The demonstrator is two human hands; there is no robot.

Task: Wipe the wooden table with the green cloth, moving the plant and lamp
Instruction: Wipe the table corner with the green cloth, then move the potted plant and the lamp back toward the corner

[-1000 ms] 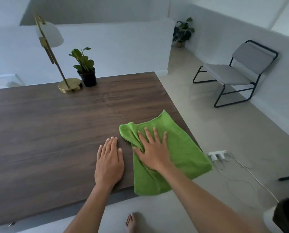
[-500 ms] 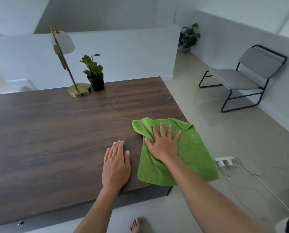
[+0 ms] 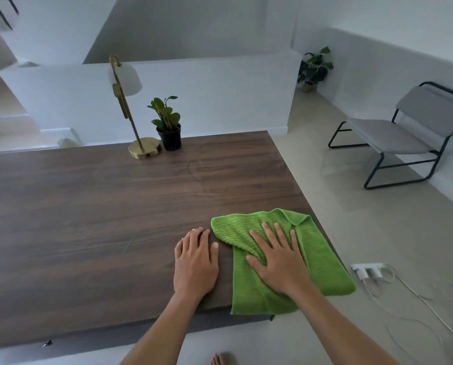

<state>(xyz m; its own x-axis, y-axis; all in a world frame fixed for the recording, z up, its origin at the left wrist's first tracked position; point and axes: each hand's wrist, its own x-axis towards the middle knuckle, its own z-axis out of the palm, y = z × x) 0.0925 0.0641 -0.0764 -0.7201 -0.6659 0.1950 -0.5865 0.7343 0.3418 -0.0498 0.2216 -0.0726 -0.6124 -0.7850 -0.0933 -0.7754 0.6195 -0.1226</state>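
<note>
Flatly, right hand (image 3: 280,264) presses green cloth (image 3: 328,272) overhanging table (image 3: 88,219) edge, fingers spread.

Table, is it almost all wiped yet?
Not nearly. Done: faint curved streaks on the table suggest some wiping, though that is unsure. In hand: the right hand presses the green cloth flat at the near right corner; the left hand rests beside it. Left: the lamp and plant stand at the far edge, not yet moved.

The cloth (image 3: 322,262) lies at the table's (image 3: 88,219) near right corner, lamp (image 3: 130,111) and plant (image 3: 167,125) at its far edge.
</note>
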